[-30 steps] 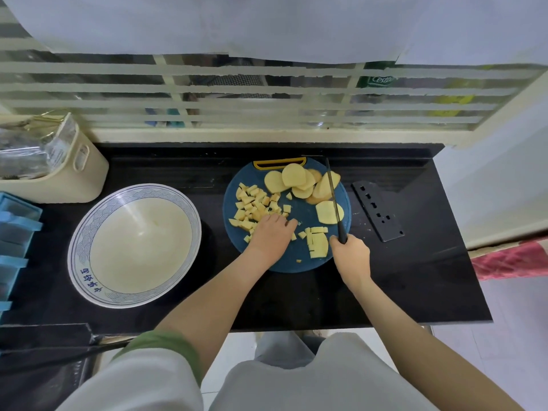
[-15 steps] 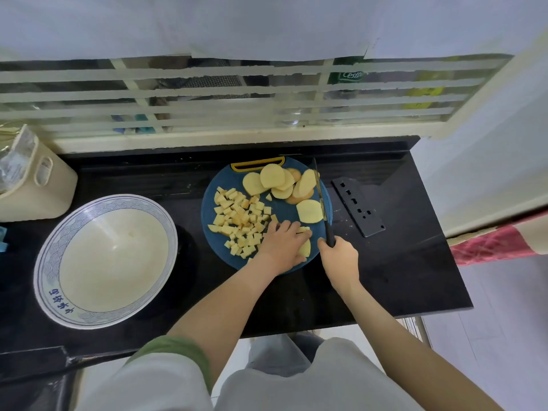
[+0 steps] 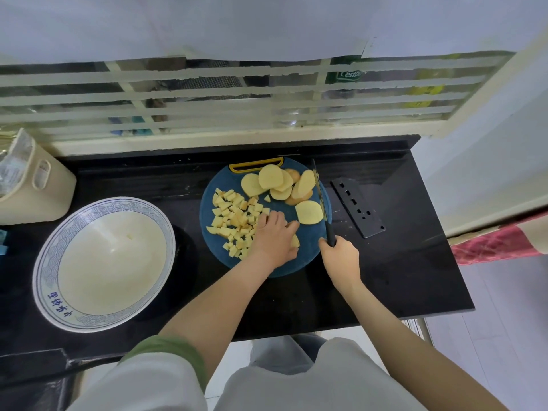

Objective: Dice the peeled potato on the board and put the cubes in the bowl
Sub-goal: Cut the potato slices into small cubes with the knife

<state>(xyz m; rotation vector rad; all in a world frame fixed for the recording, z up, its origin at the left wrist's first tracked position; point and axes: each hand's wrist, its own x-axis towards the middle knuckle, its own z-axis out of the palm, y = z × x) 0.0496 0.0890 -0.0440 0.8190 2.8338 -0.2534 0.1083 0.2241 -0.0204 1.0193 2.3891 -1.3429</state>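
I have one view only, from the head camera, looking steeply down and forward over the black table [image 3: 385,277] from close above. Its wide lens bends the window bars [image 3: 207,93] at the top; my own chest and both forearms fill the bottom edge of the frame.

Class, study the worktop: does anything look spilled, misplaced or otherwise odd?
Nothing is spilled: the potato cubes and slices all sit on the blue board. One oddity: a black slotted plate lies loose on the counter right of the board, near the knife.
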